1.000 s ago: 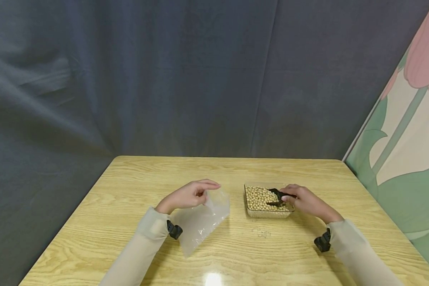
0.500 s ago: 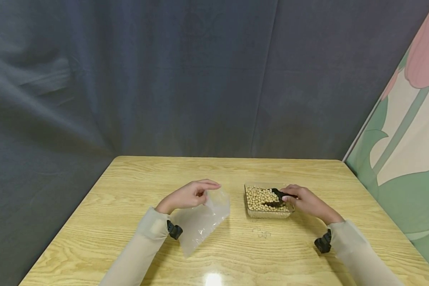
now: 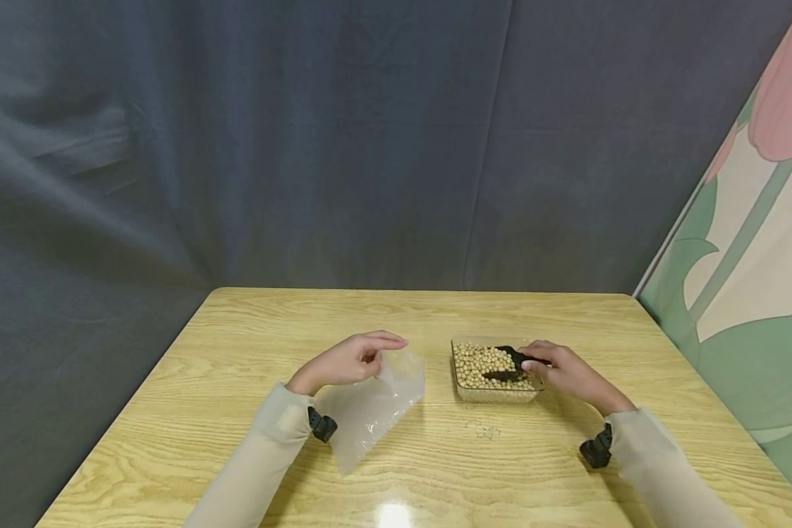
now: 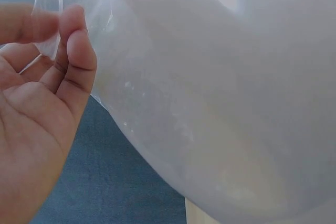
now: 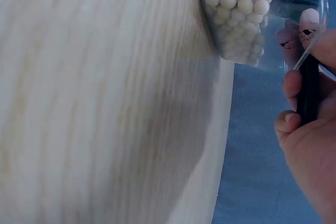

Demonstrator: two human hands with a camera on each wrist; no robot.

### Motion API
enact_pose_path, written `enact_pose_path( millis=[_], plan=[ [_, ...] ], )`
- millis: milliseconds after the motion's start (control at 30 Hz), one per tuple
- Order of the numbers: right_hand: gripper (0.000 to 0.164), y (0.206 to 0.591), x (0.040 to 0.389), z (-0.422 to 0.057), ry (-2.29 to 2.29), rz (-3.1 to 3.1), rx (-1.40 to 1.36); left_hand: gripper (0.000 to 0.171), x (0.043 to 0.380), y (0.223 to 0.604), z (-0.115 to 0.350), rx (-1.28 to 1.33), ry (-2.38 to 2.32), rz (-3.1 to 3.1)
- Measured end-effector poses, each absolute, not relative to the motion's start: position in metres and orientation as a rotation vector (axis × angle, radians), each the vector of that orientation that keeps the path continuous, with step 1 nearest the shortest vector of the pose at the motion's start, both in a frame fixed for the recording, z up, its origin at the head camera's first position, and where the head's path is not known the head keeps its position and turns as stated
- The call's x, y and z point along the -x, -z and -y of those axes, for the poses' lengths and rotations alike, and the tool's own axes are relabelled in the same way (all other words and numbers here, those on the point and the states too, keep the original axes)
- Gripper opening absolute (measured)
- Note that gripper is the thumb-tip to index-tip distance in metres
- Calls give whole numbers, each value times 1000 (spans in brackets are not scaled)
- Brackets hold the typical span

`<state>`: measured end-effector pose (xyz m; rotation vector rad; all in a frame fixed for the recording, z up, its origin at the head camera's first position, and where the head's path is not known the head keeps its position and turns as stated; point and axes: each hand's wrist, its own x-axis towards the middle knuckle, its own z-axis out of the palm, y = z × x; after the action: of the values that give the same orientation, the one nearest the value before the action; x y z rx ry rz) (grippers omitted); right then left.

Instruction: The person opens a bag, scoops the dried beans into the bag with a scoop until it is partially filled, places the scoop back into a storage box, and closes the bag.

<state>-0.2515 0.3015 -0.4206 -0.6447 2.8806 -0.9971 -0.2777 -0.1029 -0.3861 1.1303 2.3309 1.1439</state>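
Note:
My left hand pinches the edge of a clear plastic bag, which hangs below the fingers and spreads across the left wrist view. To the right, a clear rectangular container holds many round, pale beige beans that look like soybeans or chickpeas. My right hand grips the black handle of a scoop at the container's right side. The scoop's head lies in among the beans, partly sunk in them.
Both hands work over a light wood-grain table. Faint scribbled marks show on its top in front of the container. A dark curtain hangs behind, and a flower-patterned panel stands on the right.
The scoop has shifted slightly leftward among the beans and its front edge shows lower in them. The left hand and the bag have stayed in place.

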Motion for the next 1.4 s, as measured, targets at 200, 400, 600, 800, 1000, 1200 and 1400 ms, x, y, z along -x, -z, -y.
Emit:
enact_pose_path(
  millis=[200, 400, 600, 800, 1000, 1200, 1400],
  plan=[
    [45, 422, 252, -302, 1015, -2865, 595, 49, 276, 385, 103, -1119, -1155, -2325],
    [45, 424, 252, -302, 1037, -2860, 549, 49, 276, 385, 103, -1121, -1152, -2330],
    [45, 422, 251, -302, 1056, -2859, 542, 48, 276, 384, 103, -1113, -1147, -2343],
    [45, 424, 251, -304, 1091, -2847, 539, 47, 276, 385, 104, -1110, -1157, -2337],
    [48, 429, 253, -307, 1117, -2826, 526, 47, 277, 386, 104, -1118, -1155, -2343],
    [48, 427, 251, -306, 1137, -2808, 540, 48, 276, 386, 104, -1099, -1152, -2355],
    [50, 429, 251, -308, 1156, -2804, 530, 48, 276, 386, 105, -1088, -1163, -2349]
  ],
)
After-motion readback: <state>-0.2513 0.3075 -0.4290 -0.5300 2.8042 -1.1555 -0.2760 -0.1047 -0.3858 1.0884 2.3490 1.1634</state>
